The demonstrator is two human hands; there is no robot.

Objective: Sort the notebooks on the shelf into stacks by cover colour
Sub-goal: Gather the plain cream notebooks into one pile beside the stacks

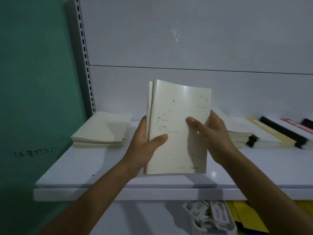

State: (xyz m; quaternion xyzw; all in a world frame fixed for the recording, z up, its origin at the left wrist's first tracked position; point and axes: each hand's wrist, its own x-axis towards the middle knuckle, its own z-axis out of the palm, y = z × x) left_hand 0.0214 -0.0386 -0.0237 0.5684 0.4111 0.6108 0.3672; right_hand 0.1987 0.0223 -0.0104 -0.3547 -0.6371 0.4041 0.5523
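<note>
In the head view, much of your grip is hidden. Your left hand [144, 145] curls round the lower left edge of the cream notebooks [177, 143], with the thumb lying across the front and the fingers out of sight behind. Your right hand [216, 133] pinches the right edge, with the thumb pressed on the cover and the fingers tucked behind it.

A second cover edge shows behind the front one at the left, but you cannot tell how many notebooks you hold. The small print near the bottom is too blurred to read.

The bundle stands at mid-frame above the white shelf [101, 168]. Its long axis is upright, the constellation-print cover faces you, and the top edge bows backward.

A cream stack [101, 129] lies flat at the left of the shelf. Behind your right hand, a pale stack [240, 131] is partly covered. Black-spined notebooks [284, 131] run off the right edge of the frame. Below the shelf, yellow items [250, 217] are cut off at the lower right.
</note>
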